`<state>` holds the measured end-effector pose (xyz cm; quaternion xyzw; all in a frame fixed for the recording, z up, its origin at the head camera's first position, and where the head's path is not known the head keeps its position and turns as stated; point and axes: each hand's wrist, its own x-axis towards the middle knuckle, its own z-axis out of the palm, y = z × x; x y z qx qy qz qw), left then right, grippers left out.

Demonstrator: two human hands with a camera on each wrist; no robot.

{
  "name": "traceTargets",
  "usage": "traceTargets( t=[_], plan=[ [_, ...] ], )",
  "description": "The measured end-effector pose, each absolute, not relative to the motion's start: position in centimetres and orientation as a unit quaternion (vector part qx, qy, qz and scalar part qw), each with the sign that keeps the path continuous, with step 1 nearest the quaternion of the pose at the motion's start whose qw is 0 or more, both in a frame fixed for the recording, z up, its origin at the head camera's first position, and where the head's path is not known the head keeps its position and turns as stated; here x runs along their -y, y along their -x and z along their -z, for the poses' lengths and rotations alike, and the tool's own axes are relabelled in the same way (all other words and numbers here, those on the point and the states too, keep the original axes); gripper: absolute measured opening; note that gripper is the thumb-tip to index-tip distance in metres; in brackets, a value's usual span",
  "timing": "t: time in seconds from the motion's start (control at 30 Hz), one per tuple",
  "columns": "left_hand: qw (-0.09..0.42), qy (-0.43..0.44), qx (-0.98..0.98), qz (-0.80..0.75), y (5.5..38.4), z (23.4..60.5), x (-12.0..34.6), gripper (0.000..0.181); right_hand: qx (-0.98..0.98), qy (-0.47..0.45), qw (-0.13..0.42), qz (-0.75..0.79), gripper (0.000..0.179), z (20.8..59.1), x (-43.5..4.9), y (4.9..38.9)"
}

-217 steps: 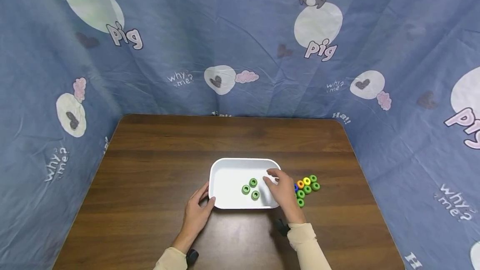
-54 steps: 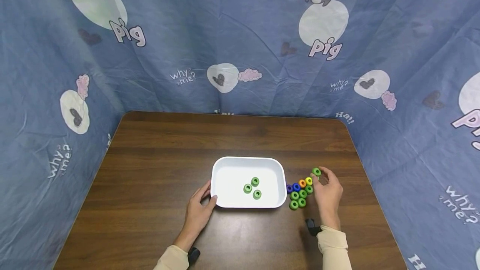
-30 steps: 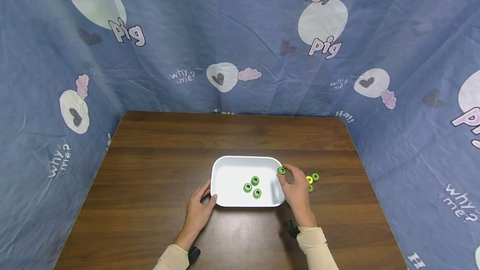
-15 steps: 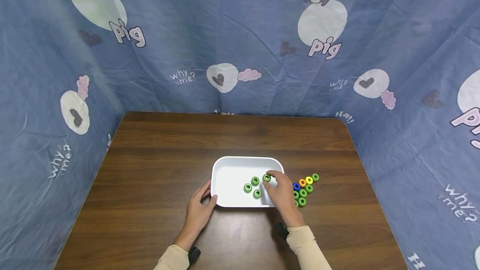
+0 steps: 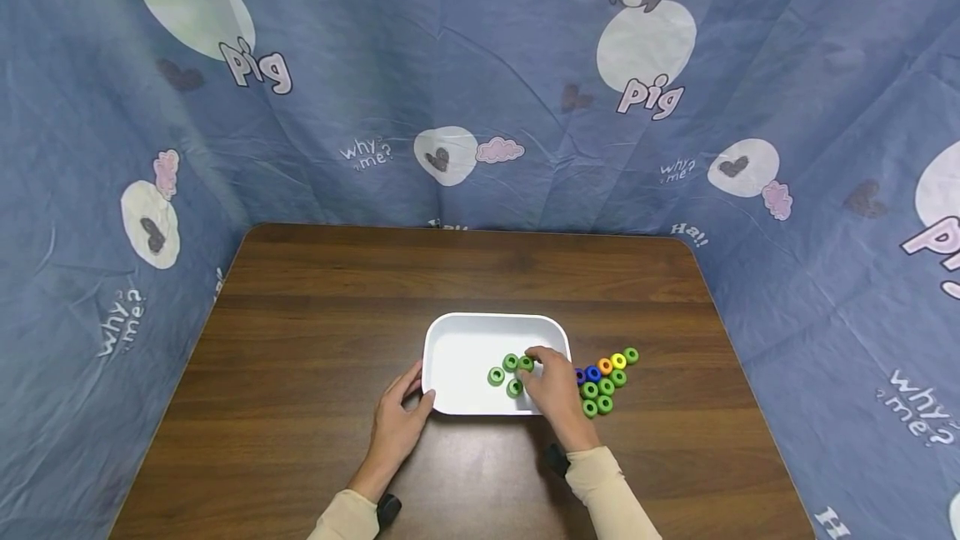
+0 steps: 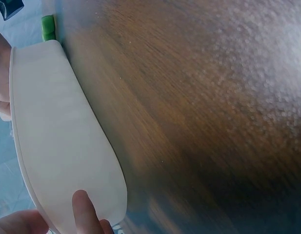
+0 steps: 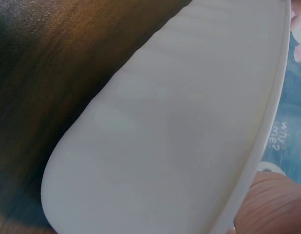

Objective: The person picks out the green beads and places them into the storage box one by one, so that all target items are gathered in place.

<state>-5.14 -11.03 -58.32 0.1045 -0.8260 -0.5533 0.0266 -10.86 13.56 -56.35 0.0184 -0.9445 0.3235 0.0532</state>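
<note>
My left hand (image 5: 397,426) holds the near left corner of a shallow white tray (image 5: 457,317). In the left wrist view its thumb (image 6: 82,207) lies against the tray's outer wall. Over the right part of the tray, my right hand (image 5: 558,397) pinches a green ring bead (image 5: 526,362) between thumb and forefinger. That bead is close beside another green bead (image 5: 511,362). Two more green beads, one left (image 5: 496,376) and one nearer (image 5: 514,388), lie in the tray. The tray wall (image 7: 165,122) hides the right fingers in the right wrist view.
Right of the tray, a slanted row has a yellow bead (image 5: 618,361), an orange bead (image 5: 604,366) and a blue bead (image 5: 592,373). Several green beads (image 5: 605,404) sit alongside. The brown wooden table (image 5: 315,307) is backed by a blue printed cloth (image 5: 315,173).
My right hand took a green bead from the upper right of the group, carried it left over the rim and brought it beside the other three. My left hand has stayed at the tray.
</note>
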Motion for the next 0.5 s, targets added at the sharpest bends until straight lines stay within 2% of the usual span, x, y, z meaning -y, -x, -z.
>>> traceTargets(
  t=[0.5],
  plan=[
    [0.023, -0.111, 0.827, 0.55, 5.27, 58.3, 10.97, 0.055, 0.955, -0.027, 0.026, -0.296, 0.023, 56.64, -13.08, 11.56]
  ],
)
